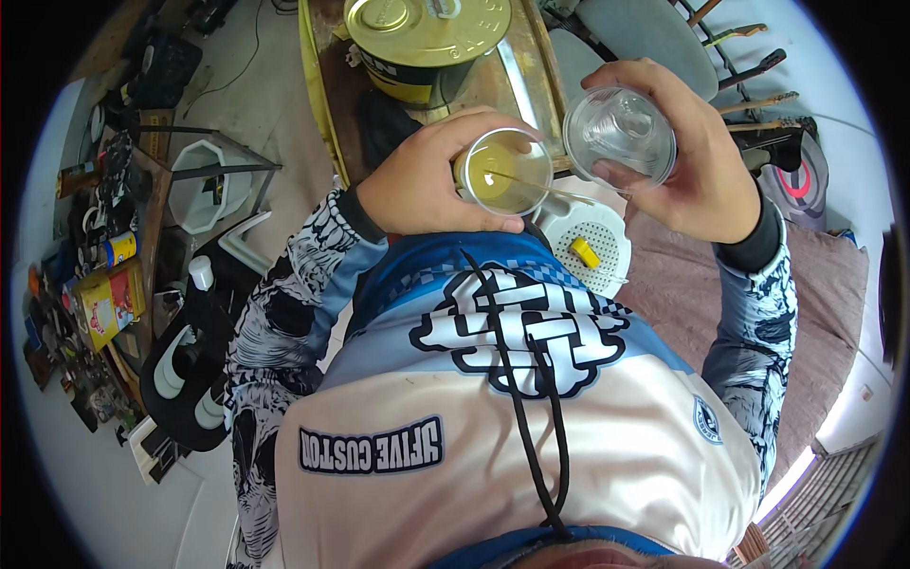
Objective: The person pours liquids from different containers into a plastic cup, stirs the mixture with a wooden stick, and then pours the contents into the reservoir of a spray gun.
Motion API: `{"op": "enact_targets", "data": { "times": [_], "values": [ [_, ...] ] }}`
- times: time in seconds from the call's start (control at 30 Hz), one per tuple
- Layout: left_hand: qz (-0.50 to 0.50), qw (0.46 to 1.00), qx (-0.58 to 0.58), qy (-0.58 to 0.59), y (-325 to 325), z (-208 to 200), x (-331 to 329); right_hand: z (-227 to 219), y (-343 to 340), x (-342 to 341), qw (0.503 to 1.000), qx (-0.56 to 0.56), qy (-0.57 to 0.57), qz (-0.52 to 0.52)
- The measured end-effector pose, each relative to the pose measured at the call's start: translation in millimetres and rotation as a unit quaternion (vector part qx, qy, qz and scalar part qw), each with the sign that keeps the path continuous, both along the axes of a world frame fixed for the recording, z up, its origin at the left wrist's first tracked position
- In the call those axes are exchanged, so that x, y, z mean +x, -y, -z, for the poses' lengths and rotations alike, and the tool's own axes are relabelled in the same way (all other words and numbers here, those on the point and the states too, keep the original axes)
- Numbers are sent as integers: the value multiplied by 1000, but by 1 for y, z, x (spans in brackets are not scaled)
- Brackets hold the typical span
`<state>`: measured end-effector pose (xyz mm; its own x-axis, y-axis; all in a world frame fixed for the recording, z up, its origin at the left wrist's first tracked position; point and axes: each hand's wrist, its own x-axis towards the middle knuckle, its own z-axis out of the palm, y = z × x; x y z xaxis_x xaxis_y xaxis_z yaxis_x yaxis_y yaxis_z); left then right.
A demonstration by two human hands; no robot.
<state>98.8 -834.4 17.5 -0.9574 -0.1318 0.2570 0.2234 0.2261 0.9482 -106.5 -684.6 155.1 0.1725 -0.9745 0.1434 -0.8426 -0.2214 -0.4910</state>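
One careless tilt, in our head view, could spill yellow liquid (488, 188) from the cup (520, 156) our left hand (417, 180) curls around; squeezing could buckle the clear cup (621, 137) our right hand (700, 166) grips beside it. We count two cups, one thin stick (531, 184), one gold can (427, 43).

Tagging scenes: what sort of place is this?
Probably a small workshop: a cup of yellowish liquid with a stick, a big tin on a wooden table, clutter at left.
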Motion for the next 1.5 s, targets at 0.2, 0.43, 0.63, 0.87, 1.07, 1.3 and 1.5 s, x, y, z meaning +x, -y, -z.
{"op": "enact_targets", "data": {
  "times": [0.2, 0.43, 0.63, 0.87, 1.07, 1.3, 1.5],
  "values": [
    [6, 999, -15, -44, -16, 7, 11, -2, -8, 34, 996, 39, -74, -21],
    [-3, 999, -10, -36, -24, 14, 24, -4, -13, 57, 993, 47, -104, -20],
    [-11, 999, -16, -39, -25, 15, 28, -6, -12, 68, 990, 64, -127, -8],
    [-12, 999, -17, -44, -18, 10, 32, -14, -2, 79, 984, 82, -158, 1],
    [-15, 997, -27, -70, -7, 10, 37, -23, 12, 88, 983, 89, -158, -6],
    [-21, 998, -14, -53, -4, 7, 43, -21, 16, 88, 985, 82, -150, -7],
    [-21, 998, -19, -57, -4, 7, 42, -20, 16, 88, 983, 75, -170, -9]
  ]
}}
